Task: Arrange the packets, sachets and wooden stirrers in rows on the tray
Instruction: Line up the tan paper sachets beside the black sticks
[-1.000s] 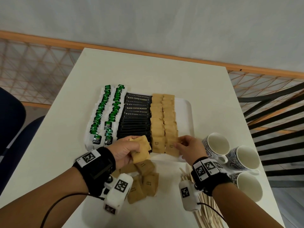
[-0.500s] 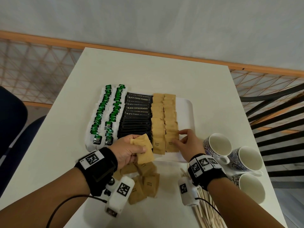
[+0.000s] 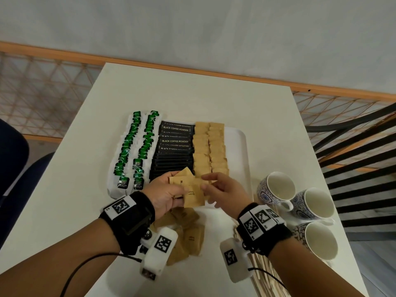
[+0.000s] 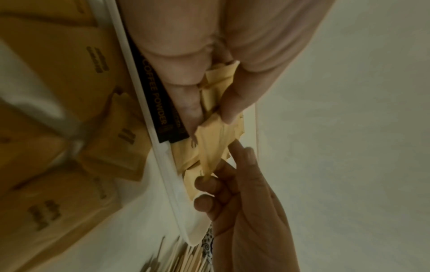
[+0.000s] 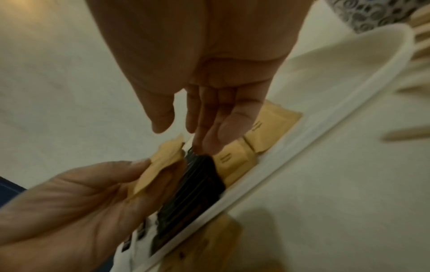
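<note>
Five rows fill the tray (image 3: 243, 146) at frame centre; left hand (image 3: 165, 195) grips a brown sachet sheaf (image 3: 192, 192), right hand (image 3: 227, 189) pinching one; loose sachets (image 3: 192, 236) and stirrers (image 3: 260, 273) remain below.

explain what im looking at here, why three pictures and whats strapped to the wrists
No machine here: a person works with bare hands, wearing three cameras. The wide picture comes from one on the head. The two dim close-ups come from the white boxes strapped under each wrist, looking along the hand.

On the table sits a white tray with rows of green tea bags, black coffee sachets and brown sugar packets. More brown packets lie loose near the person, beside wooden stirrers and three cups.

The left hand holds a small fan of sugar packets. The right hand reaches across, and in the left wrist view its fingers pinch the edge of one packet.
</note>
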Demonstrator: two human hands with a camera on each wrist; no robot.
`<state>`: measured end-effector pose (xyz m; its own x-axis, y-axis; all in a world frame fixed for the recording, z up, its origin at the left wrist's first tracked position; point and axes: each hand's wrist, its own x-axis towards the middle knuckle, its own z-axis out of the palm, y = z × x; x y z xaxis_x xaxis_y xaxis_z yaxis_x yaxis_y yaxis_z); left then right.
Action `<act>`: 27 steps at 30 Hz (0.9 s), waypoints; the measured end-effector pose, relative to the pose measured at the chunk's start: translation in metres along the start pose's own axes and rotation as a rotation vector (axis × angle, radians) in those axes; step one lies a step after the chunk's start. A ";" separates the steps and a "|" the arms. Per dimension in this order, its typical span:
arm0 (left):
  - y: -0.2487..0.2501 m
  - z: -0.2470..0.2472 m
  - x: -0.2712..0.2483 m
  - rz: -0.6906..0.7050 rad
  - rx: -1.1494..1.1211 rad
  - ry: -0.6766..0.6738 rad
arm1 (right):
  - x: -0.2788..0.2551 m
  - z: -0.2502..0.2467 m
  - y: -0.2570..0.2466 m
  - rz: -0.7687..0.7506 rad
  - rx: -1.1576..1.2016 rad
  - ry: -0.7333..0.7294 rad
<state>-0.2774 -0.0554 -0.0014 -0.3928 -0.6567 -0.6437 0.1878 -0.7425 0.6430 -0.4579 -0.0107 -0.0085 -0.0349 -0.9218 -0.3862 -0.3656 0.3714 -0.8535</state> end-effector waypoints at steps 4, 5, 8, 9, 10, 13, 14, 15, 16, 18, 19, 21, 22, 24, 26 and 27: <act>-0.003 0.002 0.000 0.036 0.016 0.041 | -0.004 0.006 -0.008 0.016 0.057 -0.097; -0.003 0.002 -0.001 0.035 0.032 0.053 | -0.005 0.006 -0.009 0.020 0.082 -0.088; -0.004 0.003 -0.002 -0.004 0.078 0.062 | -0.005 0.004 -0.009 -0.007 0.174 -0.007; -0.004 0.003 -0.002 -0.017 0.079 0.066 | -0.005 0.003 -0.009 -0.026 0.178 0.002; -0.004 0.003 -0.002 -0.025 0.074 0.071 | -0.006 0.002 -0.009 -0.045 0.163 -0.006; -0.002 0.003 -0.003 -0.041 0.052 0.067 | -0.012 0.002 -0.007 -0.110 0.042 -0.036; -0.002 0.003 -0.002 -0.048 0.053 0.059 | -0.014 0.002 -0.006 -0.141 -0.006 -0.026; -0.002 0.003 -0.002 -0.055 0.059 0.055 | -0.014 0.002 -0.005 -0.175 -0.047 -0.004; -0.002 0.003 -0.002 -0.062 0.067 0.059 | -0.013 0.000 -0.003 -0.204 -0.079 0.033; -0.001 0.002 -0.001 -0.066 0.082 0.085 | -0.010 -0.005 0.000 -0.208 -0.119 0.145; -0.001 0.001 -0.001 -0.062 0.085 0.101 | -0.008 -0.009 0.002 -0.186 -0.135 0.198; -0.001 -0.001 0.000 -0.054 0.088 0.126 | -0.006 -0.015 0.008 -0.122 -0.145 0.212; 0.000 -0.002 0.000 -0.052 0.087 0.136 | -0.005 -0.016 0.012 -0.085 -0.131 0.179; 0.000 -0.005 0.000 -0.055 0.081 0.153 | -0.004 -0.012 0.017 -0.032 -0.158 0.104; 0.001 -0.006 0.000 -0.066 0.083 0.159 | -0.002 -0.007 0.019 -0.033 -0.324 0.051; 0.001 -0.006 0.000 -0.076 0.086 0.158 | -0.001 -0.006 0.019 -0.048 -0.424 0.036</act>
<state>-0.2718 -0.0571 -0.0038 -0.2555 -0.6171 -0.7443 0.0830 -0.7810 0.6190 -0.4702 -0.0035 -0.0224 -0.0379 -0.9430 -0.3305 -0.7173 0.2560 -0.6481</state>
